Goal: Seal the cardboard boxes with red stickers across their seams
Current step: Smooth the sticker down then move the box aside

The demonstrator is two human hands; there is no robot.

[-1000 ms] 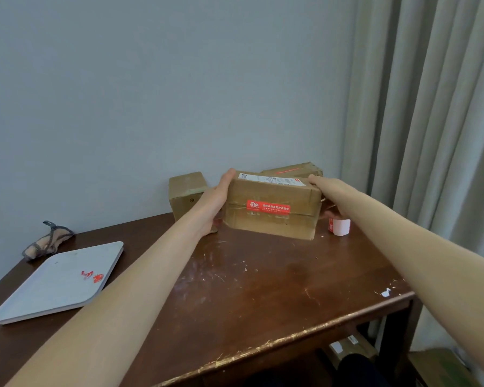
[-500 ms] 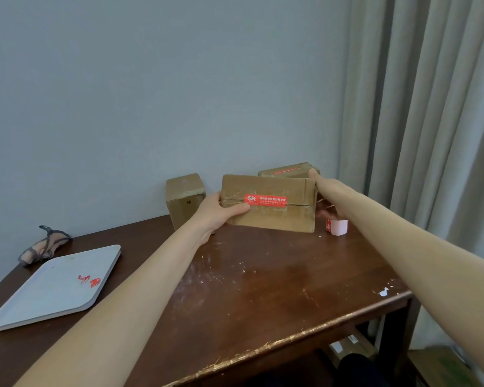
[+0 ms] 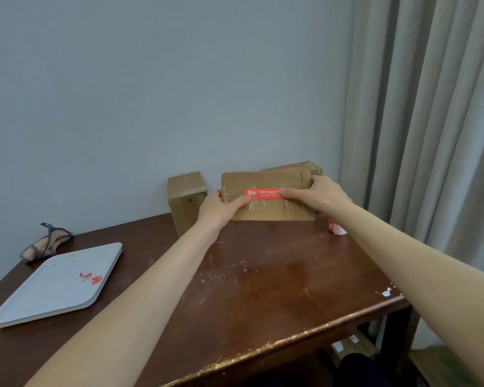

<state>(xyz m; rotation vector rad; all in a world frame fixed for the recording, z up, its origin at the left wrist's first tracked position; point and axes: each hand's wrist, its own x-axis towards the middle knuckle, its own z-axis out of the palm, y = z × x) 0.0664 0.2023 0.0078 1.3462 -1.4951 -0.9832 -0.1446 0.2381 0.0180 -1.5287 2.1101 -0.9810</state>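
— Since the right hand sat at the far top corner half a second ago, what differs?
— The left hand (image 3: 221,208) grips the left end of the long flat brown cardboard box (image 3: 266,212) as before, thumb on its face. The right hand (image 3: 319,196) has slid inward, fingers curled over the top edge, thumb pressing the red sticker (image 3: 263,193).
— Where is the box?
— On its long edge at the back of the dark wooden table (image 3: 263,289); scuffed tabletop stretches to the worn near edge.
— Around it?
— A grey netted bundle (image 3: 46,243), a pale grey square tray (image 3: 39,297), a small upright cardboard box (image 3: 186,202) beside the left hand, another taped cardboard box (image 3: 305,166) behind, a red-and-white sticker roll (image 3: 336,229) by the right wrist.
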